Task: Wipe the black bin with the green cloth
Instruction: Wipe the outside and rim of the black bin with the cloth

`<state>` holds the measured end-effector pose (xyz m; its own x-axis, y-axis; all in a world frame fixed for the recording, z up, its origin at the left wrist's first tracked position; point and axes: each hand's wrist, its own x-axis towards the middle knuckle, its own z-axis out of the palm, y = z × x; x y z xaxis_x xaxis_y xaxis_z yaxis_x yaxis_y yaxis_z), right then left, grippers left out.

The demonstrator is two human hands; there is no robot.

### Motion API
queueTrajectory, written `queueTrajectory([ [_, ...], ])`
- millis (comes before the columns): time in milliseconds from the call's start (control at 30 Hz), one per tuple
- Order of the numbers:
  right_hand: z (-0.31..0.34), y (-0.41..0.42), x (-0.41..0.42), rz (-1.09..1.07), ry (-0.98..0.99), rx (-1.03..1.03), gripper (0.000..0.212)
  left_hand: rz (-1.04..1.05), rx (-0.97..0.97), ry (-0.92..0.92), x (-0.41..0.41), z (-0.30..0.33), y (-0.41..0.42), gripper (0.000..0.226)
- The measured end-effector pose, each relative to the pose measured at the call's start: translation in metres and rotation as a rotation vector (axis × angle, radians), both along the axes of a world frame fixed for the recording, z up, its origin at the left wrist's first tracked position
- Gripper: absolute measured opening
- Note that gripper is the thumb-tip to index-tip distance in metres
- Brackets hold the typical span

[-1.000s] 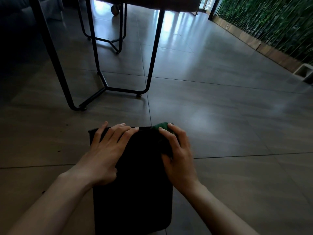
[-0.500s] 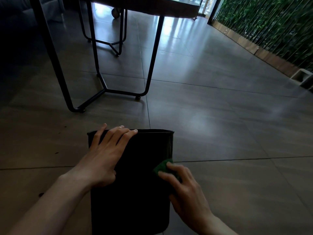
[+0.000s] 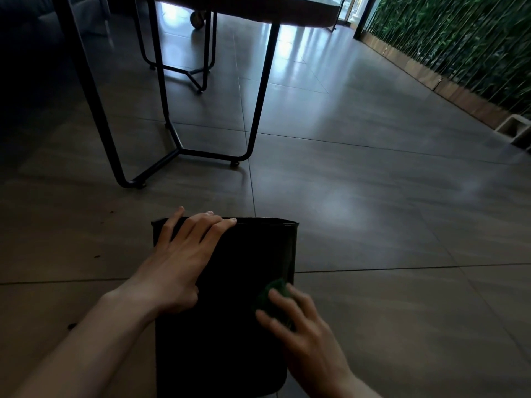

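Floor: dull grey tiled floor (image 3: 373, 211), running away from the black bin on all sides.
Table: dark table on thin black metal legs (image 3: 255, 110), beyond the bin and to its left, well apart from it and out of the way.
Plant wall: green leafy wall (image 3: 459, 38), far right of the bin.
Bin: tall black plastic bin (image 3: 224, 326), lying on its side on the floor directly below the head, its long axis running away from the person, open rim at the far end.
Left hand: left hand (image 3: 175, 268) presses flat on the bin's upper side, fingers straight and reaching the far rim; it steadies the bin.
Right hand: right hand (image 3: 304, 337) presses the cloth to the bin's right edge, about halfway along; nearer to the unwiped near end, I judge.
Cloth: small bunched green cloth (image 3: 273, 297), under the right fingers, touching the bin.
Obstruction: nothing lies between the cloth and the rest of the bin's right edge.
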<state>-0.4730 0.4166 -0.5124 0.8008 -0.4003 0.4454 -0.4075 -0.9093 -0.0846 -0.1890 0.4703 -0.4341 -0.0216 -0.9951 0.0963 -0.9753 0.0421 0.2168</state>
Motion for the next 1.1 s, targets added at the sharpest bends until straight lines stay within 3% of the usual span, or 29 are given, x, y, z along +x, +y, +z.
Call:
queueTrajectory([
  [200, 0.009, 0.02, -0.015, 0.088, 0.241, -0.111, 0.02, -0.005, 0.001, 0.004, 0.004, -0.003, 0.0, 0.118],
  [300, 0.034, 0.011, -0.008, -0.098, 0.181, 0.162, 0.042, 0.003, -0.024, 0.044, 0.005, -0.005, -0.001, 0.116],
  [400, 0.07, -0.026, -0.006, -0.42, -0.09, 0.461, 0.042, 0.027, -0.068, 0.118, 0.005, -0.007, -0.002, 0.109],
  [500, 0.101, -0.075, -0.008, -0.625, -0.276, 0.686, 0.042, 0.085, -0.158, 0.236, 0.003, -0.008, -0.003, 0.074],
  [600, 0.117, -0.106, -0.007, -0.592, -0.276, 0.877, 0.04, 0.199, -0.259, 0.336, 0.0, -0.006, -0.005, 0.039],
  [767, 0.112, -0.127, 0.009, -0.35, 0.28, 0.528, 0.061, 0.248, -0.269, 0.444, 0.004, -0.003, -0.005, 0.022],
  [867, 0.11, -0.124, 0.016, -0.235, 0.384, 0.503, 0.044, 0.224, -0.241, 0.506, 0.008, 0.002, 0.0, 0.012],
  [967, 0.122, -0.118, 0.013, -0.151, 0.368, 0.456, 0.021, 0.193, -0.232, 0.589, 0.01, 0.01, 0.004, 0.013],
  [1100, 0.149, -0.112, 0.007, -0.059, 0.5, 0.311, 0.024, 0.134, -0.204, 0.655, 0.008, 0.016, 0.009, 0.016],
])
